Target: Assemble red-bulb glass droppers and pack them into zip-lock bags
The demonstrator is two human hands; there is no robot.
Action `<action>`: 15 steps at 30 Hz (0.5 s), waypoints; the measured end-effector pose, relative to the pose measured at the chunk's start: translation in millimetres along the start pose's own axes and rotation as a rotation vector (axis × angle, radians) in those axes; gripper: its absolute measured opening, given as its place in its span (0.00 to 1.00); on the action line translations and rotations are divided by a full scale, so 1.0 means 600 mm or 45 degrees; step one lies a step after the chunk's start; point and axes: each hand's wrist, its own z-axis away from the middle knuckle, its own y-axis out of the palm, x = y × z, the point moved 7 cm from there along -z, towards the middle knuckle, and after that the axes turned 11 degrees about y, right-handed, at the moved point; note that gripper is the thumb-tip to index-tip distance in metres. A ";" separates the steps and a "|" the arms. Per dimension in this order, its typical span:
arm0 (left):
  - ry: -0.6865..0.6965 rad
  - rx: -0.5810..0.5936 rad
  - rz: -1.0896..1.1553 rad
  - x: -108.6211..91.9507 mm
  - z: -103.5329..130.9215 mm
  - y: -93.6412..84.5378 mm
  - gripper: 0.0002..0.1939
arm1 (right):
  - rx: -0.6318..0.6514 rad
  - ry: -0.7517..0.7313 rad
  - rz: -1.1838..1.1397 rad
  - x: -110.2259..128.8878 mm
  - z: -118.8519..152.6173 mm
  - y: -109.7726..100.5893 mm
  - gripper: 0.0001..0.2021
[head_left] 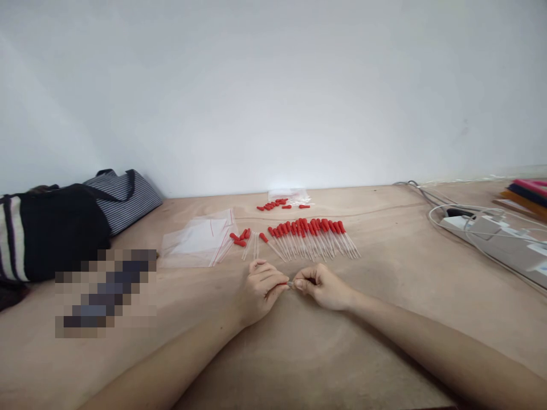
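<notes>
I have the left hand (265, 286) pinched on a small red bulb (284, 283), the right hand (320, 288) on a slender clear tube (290, 284), end to end. Red-bulbed clear droppers (302, 226) lie beyond the grip; pale wooden tabletop (307, 359) extends nearward, its far edge against the white wall (273, 97).

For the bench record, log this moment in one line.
left hand: pinches red bulb | right hand: pinches clear tube | capped droppers: beyond hands
</notes>
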 end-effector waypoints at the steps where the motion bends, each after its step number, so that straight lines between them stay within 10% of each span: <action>1: -0.007 -0.005 -0.002 0.001 0.000 -0.001 0.04 | -0.009 -0.013 0.016 0.004 0.002 -0.003 0.11; 9: -0.202 0.020 -0.066 0.045 0.010 -0.019 0.08 | -0.166 -0.310 0.548 0.052 0.015 -0.033 0.09; 15: -0.829 -0.010 -0.501 0.152 0.055 -0.087 0.11 | -0.491 -0.089 0.563 0.058 -0.050 -0.040 0.12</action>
